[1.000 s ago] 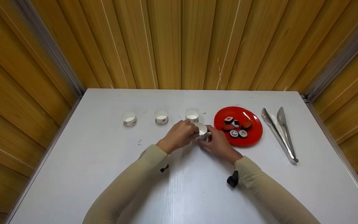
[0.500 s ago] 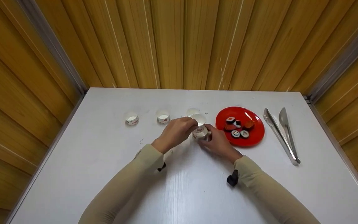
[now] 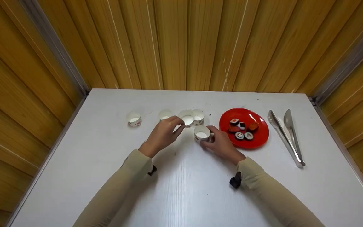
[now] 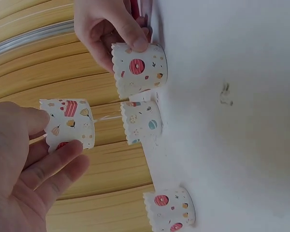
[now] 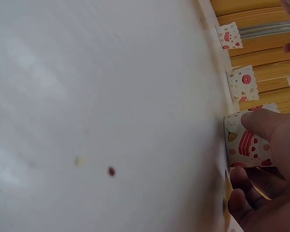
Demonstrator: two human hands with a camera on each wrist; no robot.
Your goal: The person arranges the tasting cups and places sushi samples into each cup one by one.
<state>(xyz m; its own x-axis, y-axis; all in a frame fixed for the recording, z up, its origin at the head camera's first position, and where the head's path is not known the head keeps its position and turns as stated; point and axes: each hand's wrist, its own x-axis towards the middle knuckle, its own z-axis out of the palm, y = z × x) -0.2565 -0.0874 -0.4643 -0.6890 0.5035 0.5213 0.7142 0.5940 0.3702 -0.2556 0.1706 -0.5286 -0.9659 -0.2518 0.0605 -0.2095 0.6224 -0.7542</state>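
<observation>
- Left hand point(image 3: 162, 134), centre of the head view: thumb and fingers pinch a scalloped paper baking cup point(image 4: 70, 121) near its rim, holding it above the table point(image 3: 200, 189).
- Right hand point(image 3: 221, 144), just right of centre: thumb and fingers grip a second baking cup point(image 3: 202, 134), which appears to stand on the table; whether others are nested in it, I cannot tell.
- Three more cups form a row from left of centre to upper centre: the leftmost cup point(image 3: 134, 120), a middle cup point(image 3: 165, 113) partly hidden by the left hand, and a right-end cup point(image 3: 198, 118).
- Judged from this layout, three cups are set out; the lifted one is not yet down and the gripped one not yet released.
- Sushi pieces point(image 3: 239, 135) all seem to lie on the red plate point(image 3: 257, 138), right of centre; metal tongs point(image 3: 284, 137), farther right, are in neither hand.
</observation>
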